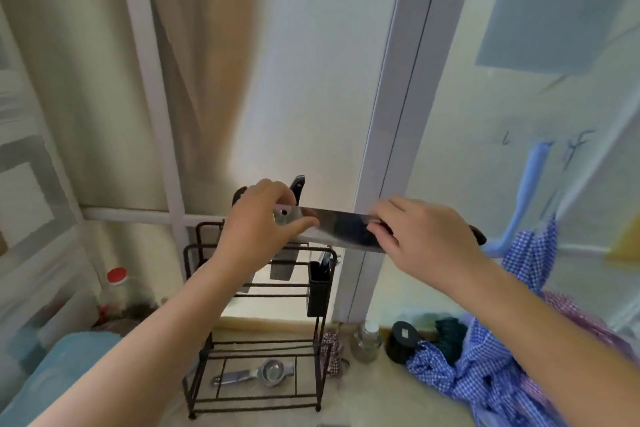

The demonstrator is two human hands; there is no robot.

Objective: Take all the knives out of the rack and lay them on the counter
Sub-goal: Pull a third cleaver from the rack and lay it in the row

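Pinching the far end of the wide, shiny steel cleaver (332,225) with the left hand (256,229) while the right hand (426,236) closes around its black handle, the person holds it level above the dark wire rack (256,322); it looks stiff, heavy and slippery, safest taken by the handle.

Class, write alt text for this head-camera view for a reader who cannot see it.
Two bare hands hold a cleaver level above a dark wire rack: left hand at the blade tip, right hand near the handle. More knives stand in the rack.
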